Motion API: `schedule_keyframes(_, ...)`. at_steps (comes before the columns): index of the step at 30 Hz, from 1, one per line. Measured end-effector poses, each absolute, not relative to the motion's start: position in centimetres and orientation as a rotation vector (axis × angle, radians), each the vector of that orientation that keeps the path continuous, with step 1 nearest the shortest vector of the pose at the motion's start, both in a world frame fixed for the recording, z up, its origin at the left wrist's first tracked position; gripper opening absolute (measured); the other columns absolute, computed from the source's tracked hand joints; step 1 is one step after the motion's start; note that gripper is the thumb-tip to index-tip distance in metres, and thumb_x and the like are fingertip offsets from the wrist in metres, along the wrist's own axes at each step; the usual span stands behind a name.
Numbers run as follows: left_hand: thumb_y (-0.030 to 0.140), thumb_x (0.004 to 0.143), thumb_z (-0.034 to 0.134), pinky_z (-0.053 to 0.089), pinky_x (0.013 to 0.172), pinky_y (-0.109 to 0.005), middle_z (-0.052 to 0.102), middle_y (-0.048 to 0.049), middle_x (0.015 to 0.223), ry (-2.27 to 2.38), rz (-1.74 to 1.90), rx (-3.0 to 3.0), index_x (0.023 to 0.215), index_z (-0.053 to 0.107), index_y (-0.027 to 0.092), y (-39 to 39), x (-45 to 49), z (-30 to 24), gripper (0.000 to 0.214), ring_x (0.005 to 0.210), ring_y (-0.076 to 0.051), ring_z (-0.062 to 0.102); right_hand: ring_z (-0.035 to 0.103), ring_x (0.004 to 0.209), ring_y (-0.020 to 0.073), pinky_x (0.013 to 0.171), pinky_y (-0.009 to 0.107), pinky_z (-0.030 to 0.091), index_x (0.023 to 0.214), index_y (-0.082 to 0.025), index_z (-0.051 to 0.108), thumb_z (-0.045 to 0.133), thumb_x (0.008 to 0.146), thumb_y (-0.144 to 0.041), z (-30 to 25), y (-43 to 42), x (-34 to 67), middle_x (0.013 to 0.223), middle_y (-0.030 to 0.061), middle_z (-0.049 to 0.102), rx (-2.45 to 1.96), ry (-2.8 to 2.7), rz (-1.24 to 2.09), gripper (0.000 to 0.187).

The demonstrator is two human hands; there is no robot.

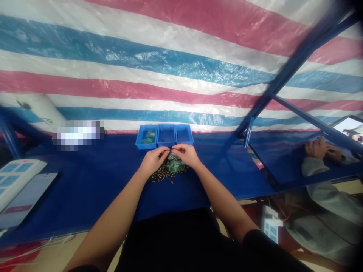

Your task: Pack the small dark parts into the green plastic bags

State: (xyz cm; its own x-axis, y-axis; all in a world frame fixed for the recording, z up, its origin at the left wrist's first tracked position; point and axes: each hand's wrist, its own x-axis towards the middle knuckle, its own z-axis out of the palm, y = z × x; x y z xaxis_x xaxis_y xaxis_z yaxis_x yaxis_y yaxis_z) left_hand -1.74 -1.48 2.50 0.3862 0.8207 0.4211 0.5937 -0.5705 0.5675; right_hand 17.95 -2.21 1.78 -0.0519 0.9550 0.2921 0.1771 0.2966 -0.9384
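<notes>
My left hand and my right hand meet at the fingertips just in front of the blue bins. Both are closed in a pinch; a tiny dark thing seems to be between them, too small to name. Below them on the blue table lies a pile of small brass-coloured and dark metal pieces, perhaps screws. Crumpled clear-green plastic rests on the pile. Three blue bins stand joined in a row: the left bin holds green plastic, the middle bin a few dark bits, the right bin a small dark speck.
A power strip and a phone lie at the left of the blue table. At the right rises a blue metal frame, with another person's hands beyond it. A striped plastic sheet hangs behind.
</notes>
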Motion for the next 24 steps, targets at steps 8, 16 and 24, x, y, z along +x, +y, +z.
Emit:
schedule_keyframes(8,0.045,0.095,0.046,0.048,0.068,-0.024,0.072,-0.0018,0.088,1.271,0.960,2.307,0.106,0.064,0.024,-1.42,-1.74,2.41,0.030,0.075,-0.016,0.067,0.070,0.079,0.0185,0.077,0.033,0.058,0.093,-0.017,0.073,0.074,0.073,-0.042,1.92,-2.39,17.69,0.091,0.0074,0.074,-1.086,-1.462,0.913,0.032)
schedule_keyframes(16,0.045,0.094,0.049,0.047,0.068,-0.023,0.070,0.0003,0.079,1.264,1.050,2.309,0.103,0.066,0.022,-1.41,-1.71,2.28,0.030,0.069,-0.013,0.064,0.070,0.077,0.0182,0.074,0.031,0.057,0.091,-0.016,0.073,0.075,0.071,-0.043,1.30,-2.00,17.66,0.089,0.0079,0.074,-1.040,-1.419,0.965,0.034)
schedule_keyframes(24,0.045,0.094,0.048,0.048,0.069,-0.023,0.072,-0.0009,0.085,1.276,1.035,2.301,0.108,0.065,0.023,-1.56,-1.70,2.45,0.031,0.072,-0.015,0.066,0.070,0.076,0.0181,0.074,0.032,0.058,0.092,-0.016,0.073,0.074,0.073,-0.042,1.10,-2.02,17.71,0.089,0.0075,0.074,-1.020,-1.438,0.954,0.032)
